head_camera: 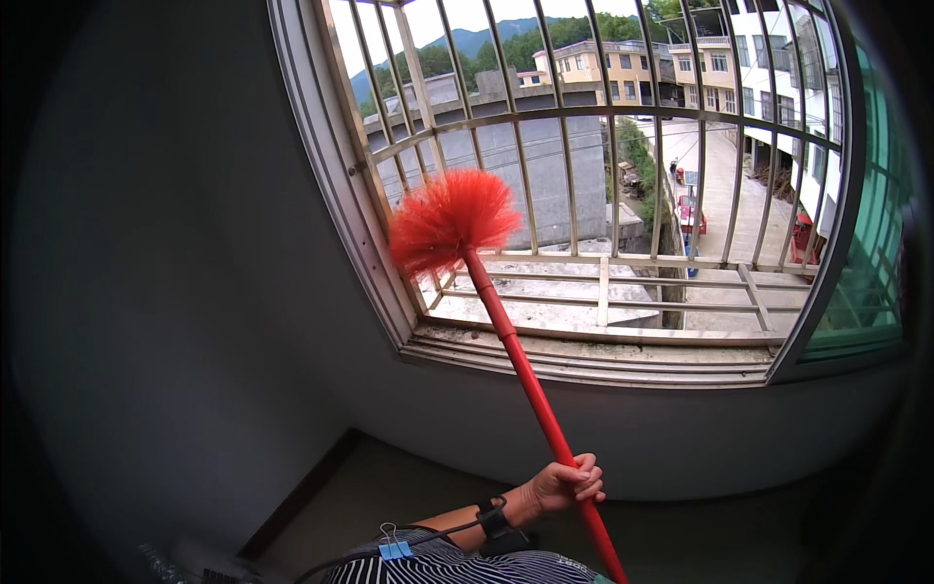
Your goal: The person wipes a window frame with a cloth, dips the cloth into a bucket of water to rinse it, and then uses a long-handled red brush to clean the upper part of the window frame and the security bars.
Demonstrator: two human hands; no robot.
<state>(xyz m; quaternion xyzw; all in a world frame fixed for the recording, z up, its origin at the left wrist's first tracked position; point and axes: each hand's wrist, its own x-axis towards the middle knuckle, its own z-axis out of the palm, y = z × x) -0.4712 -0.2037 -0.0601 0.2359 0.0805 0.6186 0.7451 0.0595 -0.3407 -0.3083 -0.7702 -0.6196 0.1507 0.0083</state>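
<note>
My left hand is closed around the red pole of a long-handled duster. A black strap with a cable circles that wrist. At the pole's upper end, the round red bristle head is held up in the window opening, overlapping the left side of the window frame. Whether the bristles touch the frame or the metal bars behind them, I cannot tell. The pole's lower end runs out of the picture at the bottom. My right hand is out of view.
Below the opening runs a dirty sliding-window track. A green-tinted glass pane stands at the right. A grey wall rises on the left, with dark skirting along the floor. Buildings and a road lie outside.
</note>
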